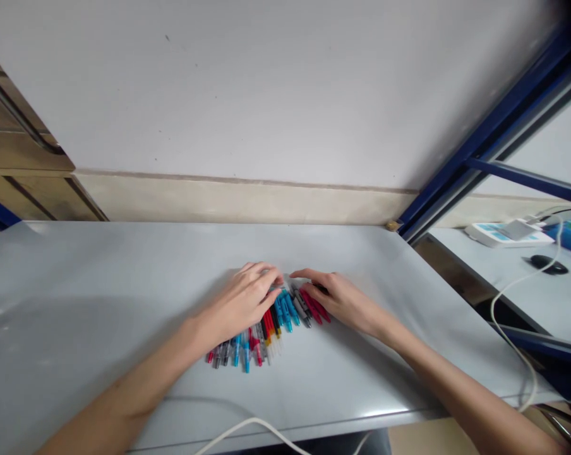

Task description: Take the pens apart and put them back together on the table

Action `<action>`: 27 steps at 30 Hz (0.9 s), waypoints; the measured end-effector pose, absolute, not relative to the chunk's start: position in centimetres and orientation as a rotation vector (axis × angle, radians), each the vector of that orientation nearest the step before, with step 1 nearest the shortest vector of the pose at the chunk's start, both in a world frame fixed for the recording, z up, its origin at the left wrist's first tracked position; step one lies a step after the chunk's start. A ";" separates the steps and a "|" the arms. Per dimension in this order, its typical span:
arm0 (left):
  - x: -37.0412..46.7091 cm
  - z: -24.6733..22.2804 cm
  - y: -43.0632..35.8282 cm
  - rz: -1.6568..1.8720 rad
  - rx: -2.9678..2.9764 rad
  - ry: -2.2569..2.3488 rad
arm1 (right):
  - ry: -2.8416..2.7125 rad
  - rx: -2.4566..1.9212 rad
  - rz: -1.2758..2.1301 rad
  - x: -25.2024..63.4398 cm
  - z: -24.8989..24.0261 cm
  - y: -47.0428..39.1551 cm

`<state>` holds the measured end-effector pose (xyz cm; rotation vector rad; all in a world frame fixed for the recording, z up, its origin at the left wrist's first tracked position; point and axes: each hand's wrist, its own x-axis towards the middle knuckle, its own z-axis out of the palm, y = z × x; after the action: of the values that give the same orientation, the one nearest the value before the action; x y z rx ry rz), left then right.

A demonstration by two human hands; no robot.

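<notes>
Pink pen barrels [320, 311] by right grip [346, 302]

2 hands [251, 292] reach over coloured pen parts [286, 309].

Left hand [254, 292] covers the upper ends of several pens [285, 309], so exact count unclear; can't tell if it grips any. Right hand [345, 300] hides part of the pink pens [318, 308], finger contact there unclear too. Fine detail on the barrels too small to make out. Left forearm [148, 379] and right forearm [437, 378] run off the bottom edge. White cable [254, 419] cut at bottom, cabinet [15, 148] at left, blue box [570, 237] at right. White device [489, 234] too blurred to identify
</notes>
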<state>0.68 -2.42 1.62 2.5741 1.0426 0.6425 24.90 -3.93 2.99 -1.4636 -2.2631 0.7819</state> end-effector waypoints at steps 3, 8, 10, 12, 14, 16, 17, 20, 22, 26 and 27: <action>0.8 1.7 -2.5 0.630 2.565 1.053 | -2.317 -1.400 0.839 24.9 3.5 -3.8; 0.8 1.8 -2.6 0.649 2.485 1.037 | -2.335 -1.355 0.904 25.3 3.9 -3.8; 0.9 1.9 -2.7 0.654 2.461 1.034 | -2.332 -1.352 0.939 25.5 4.0 -3.9; 1.0 1.9 -2.9 0.653 2.452 1.028 | -2.315 -1.333 1.004 25.7 4.0 -4.0; 1.1 1.9 -3.0 0.639 2.439 1.018 | -2.283 -1.292 1.084 25.9 4.0 -4.0; 1.2 1.9 -3.0 0.621 2.417 1.017 | -2.246 -1.243 1.148 26.0 3.9 -3.8; 1.2 1.9 -3.0 0.618 2.407 1.019 | -2.221 -1.229 1.162 26.0 3.7 -3.6; 1.1 1.9 -2.9 0.676 2.391 1.027 | -2.039 -1.257 1.161 25.7 3.3 -2.5; 0.9 1.9 -2.8 0.761 2.379 1.033 | -1.811 -1.255 1.174 25.2 2.9 -1.3; -0.1 1.8 -1.9 0.882 2.401 1.088 | -1.423 -1.145 1.242 23.7 1.8 1.3; -0.5 1.7 -1.6 0.887 2.451 1.090 | -1.355 -1.135 1.291 23.3 1.4 1.8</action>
<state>-0.47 -1.62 1.69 2.4514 1.0901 0.8871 23.26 1.79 1.41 -1.1350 -1.3550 1.2908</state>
